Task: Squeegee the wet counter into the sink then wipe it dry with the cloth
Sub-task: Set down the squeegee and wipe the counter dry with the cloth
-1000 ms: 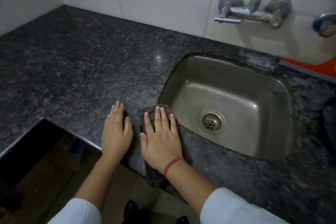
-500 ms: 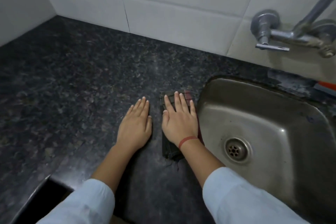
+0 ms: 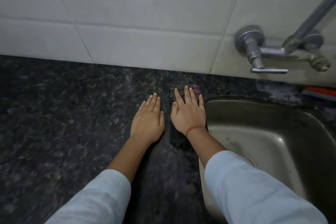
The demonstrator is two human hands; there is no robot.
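Note:
A dark checked cloth (image 3: pixel 196 88) lies folded on the dark speckled granite counter (image 3: pixel 63 114), right along the left rim of the steel sink (image 3: pixel 263 132). My right hand (image 3: pixel 188 112) presses flat on the cloth with the fingers stretched toward the wall; a red band circles the wrist. My left hand (image 3: pixel 148 122) rests flat and empty on the bare counter just left of the cloth. The orange squeegee (image 3: pixel 320 92) shows only as a strip at the right edge behind the sink.
A white tiled wall (image 3: pixel 127 23) closes off the counter just beyond the cloth. A metal wall tap (image 3: pixel 260 51) with a lever handle juts out above the sink's far left corner. The counter stretches away to the left.
Both hands have slid away from the counter's front edge toward the tiled wall, the right one pushing the cloth along the sink's left rim. The view has followed forward and left.

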